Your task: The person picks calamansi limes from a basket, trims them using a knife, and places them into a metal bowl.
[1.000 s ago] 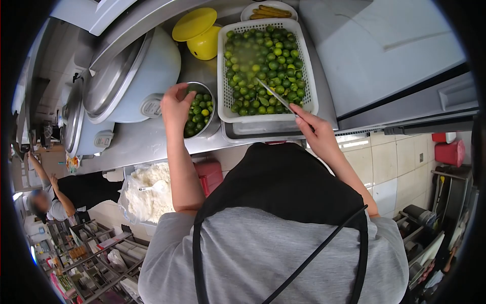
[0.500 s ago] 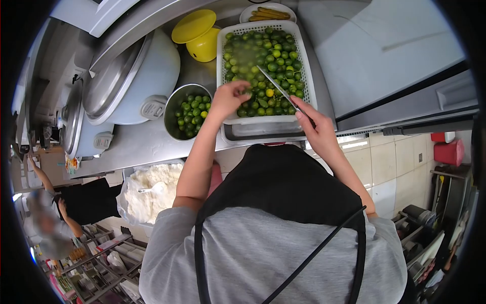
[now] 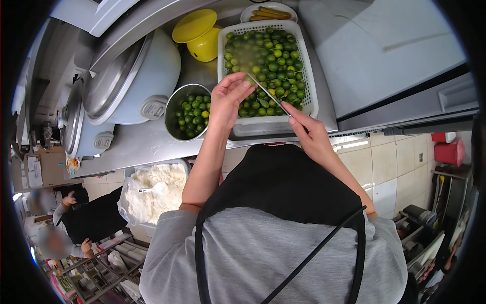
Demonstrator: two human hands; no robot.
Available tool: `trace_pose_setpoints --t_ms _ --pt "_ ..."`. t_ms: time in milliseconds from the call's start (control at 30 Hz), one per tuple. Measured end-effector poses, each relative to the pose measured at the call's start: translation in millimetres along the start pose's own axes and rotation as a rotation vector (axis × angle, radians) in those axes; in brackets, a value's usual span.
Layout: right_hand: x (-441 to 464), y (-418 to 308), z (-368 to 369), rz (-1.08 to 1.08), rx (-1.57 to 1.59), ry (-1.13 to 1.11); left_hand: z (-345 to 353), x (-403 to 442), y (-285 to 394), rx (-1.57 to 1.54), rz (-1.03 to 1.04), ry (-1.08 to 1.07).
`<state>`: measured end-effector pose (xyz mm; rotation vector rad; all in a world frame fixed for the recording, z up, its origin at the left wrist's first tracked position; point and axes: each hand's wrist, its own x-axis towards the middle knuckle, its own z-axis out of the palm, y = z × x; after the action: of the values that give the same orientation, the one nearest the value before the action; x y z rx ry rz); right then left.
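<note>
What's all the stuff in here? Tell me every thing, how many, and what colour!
Limes: many, mostly green, in basket and pot
Basket: one, white, middle
Pot: one, silver, left of basket
Tray: one, silver, under basket
Container: one, yellow, behind pot
Plate: one, white, behind basket
Sticks: several, brownish, on plate
Cookers: two, pale blue, left
White grains: one tubful, below counter
Scoop: one, white, on grains
Counter: one, silver, underneath
Bin: one, red, right
Other people: number unclear, black apron, far left
Knife: one, silver, in right hand
Held lime: one, green, in left hand
Left hand, right hand: one each, bare, over basket's near side
</note>
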<state>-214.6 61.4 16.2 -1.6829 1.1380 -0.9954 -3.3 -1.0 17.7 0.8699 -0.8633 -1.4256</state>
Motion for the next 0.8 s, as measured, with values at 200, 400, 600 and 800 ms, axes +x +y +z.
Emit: trace_pose_setpoints --t_ms 200,400,600,800 --pt "2 5 3 -0.056 -0.055 0.036 4 0 -7 -0.094 0.022 0.05" --pt "15 5 -1 0.002 -0.062 0.096 25 -23 -22 0.159 -0.095 -0.175" --pt "2 2 -2 -0.053 -0.064 0.048 2 4 -14 0.114 0.084 0.101" --pt "2 -1 0 -0.04 -0.06 0.03 3 4 -11 0.227 0.135 0.082"
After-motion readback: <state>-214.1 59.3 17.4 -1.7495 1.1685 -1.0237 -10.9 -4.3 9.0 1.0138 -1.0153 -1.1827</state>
